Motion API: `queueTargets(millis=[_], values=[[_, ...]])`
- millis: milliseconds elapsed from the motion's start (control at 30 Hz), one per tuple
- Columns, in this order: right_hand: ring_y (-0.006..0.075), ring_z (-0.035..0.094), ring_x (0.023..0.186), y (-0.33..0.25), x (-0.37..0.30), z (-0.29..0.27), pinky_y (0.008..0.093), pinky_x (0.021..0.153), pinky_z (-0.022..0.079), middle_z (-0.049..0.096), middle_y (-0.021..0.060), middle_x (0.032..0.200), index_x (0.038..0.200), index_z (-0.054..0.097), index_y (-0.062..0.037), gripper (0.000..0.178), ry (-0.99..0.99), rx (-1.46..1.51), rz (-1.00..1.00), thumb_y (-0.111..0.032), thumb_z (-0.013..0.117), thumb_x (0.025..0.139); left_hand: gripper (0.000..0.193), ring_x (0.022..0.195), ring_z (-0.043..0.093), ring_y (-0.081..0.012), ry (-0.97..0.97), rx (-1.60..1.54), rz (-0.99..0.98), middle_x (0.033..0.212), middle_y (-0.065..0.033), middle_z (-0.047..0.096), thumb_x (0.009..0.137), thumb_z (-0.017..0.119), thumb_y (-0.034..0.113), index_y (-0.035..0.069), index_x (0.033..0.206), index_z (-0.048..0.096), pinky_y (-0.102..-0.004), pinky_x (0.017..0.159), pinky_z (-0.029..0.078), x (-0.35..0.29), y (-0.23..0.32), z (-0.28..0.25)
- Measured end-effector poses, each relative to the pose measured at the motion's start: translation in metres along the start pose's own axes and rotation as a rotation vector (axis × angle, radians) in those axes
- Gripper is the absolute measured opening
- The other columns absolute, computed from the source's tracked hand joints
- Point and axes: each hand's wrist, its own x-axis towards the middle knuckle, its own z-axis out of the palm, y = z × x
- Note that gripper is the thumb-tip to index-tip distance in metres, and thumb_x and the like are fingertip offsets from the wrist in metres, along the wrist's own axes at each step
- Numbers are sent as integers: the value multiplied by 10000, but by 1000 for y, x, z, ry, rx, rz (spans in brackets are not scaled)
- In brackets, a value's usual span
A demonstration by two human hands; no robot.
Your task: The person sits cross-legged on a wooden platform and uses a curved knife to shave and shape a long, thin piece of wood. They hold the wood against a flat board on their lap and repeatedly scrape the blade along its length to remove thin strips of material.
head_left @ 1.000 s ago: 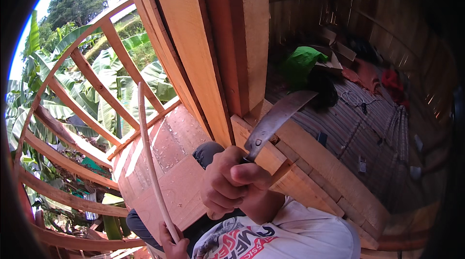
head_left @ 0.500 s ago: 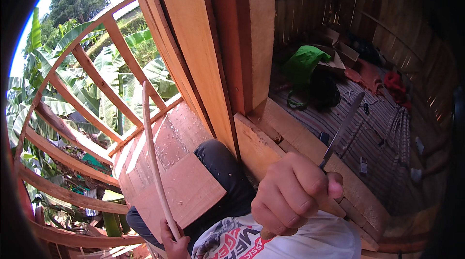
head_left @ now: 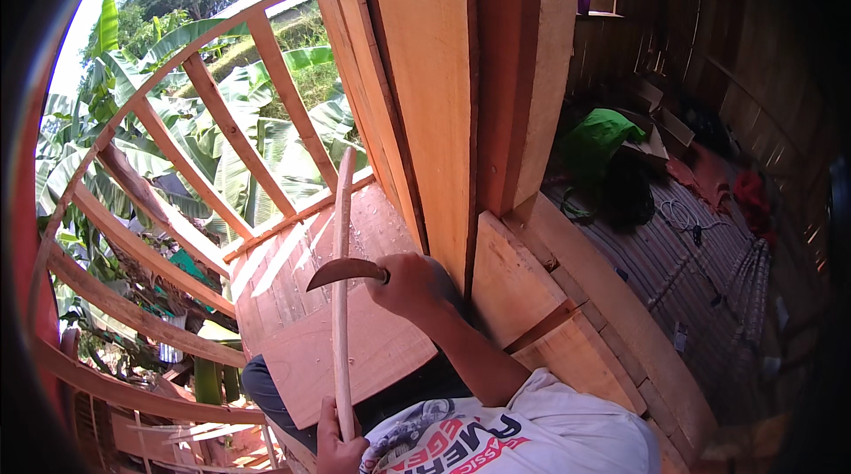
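Note:
A long, pale, slightly curved wooden stick (head_left: 341, 314) stands across a flat board. My left hand (head_left: 340, 438) is closed round its lower end, close to my shirt. In my right hand (head_left: 406, 288) is the handle of a knife (head_left: 341, 273) with a curved, brownish blade. The blade crosses the stick at its upper middle, its tip pointing left; whether the edge bites into the wood I cannot tell. Beneath the stick the brown wooden board (head_left: 390, 341) rests over my lap, on dark trousers.
A wooden railing (head_left: 217, 137) with slats bounds the plank floor (head_left: 284, 274) at the left, with banana plants beyond. Wooden posts (head_left: 434, 75) rise just ahead. Past a raised sill (head_left: 612, 305) at the right, a striped mat (head_left: 656, 252) holds a green bag (head_left: 598, 135) and cords.
My right hand has swung down and left from close to the camera, bringing the knife onto the stick. My left hand keeps its hold. The whole view has shifted slightly.

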Motion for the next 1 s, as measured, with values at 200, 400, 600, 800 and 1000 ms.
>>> queueTargets(millis=[200,400,600,800,1000], values=[[345,647,645,-18,-20,33,428,603,513,620,160,625,650,655,-62,194,-53,138,-221,-246,691,702,474,428,331,-69,-5,-176,3,678,-9,371,569,515,17,57,1026,396,-205,366,254,-8,18,13],[351,633,636,-10,-24,34,428,591,501,608,160,626,634,635,-54,151,-17,237,-74,-189,687,678,436,584,395,-74,-31,-112,-113,722,-2,403,557,503,-42,65,971,417,-216,494,318,-10,20,8],[353,609,589,-12,-15,39,404,551,482,577,152,578,628,622,-46,125,-57,255,38,-150,683,658,475,601,397,-65,-49,-79,-97,739,6,390,562,496,-58,61,1016,425,-202,513,327,-16,20,-2],[338,553,504,-6,-18,50,367,474,407,511,155,528,596,564,-23,159,33,258,-101,-112,690,637,478,624,395,-63,-53,-41,-101,740,8,392,583,519,-55,49,1039,425,-198,553,329,-10,22,1],[354,562,504,-17,-21,52,372,469,423,523,187,543,631,594,10,178,-101,436,9,-127,675,710,495,565,401,-64,-39,25,-79,698,9,409,552,530,0,58,1034,436,-208,506,341,-9,21,-8]])
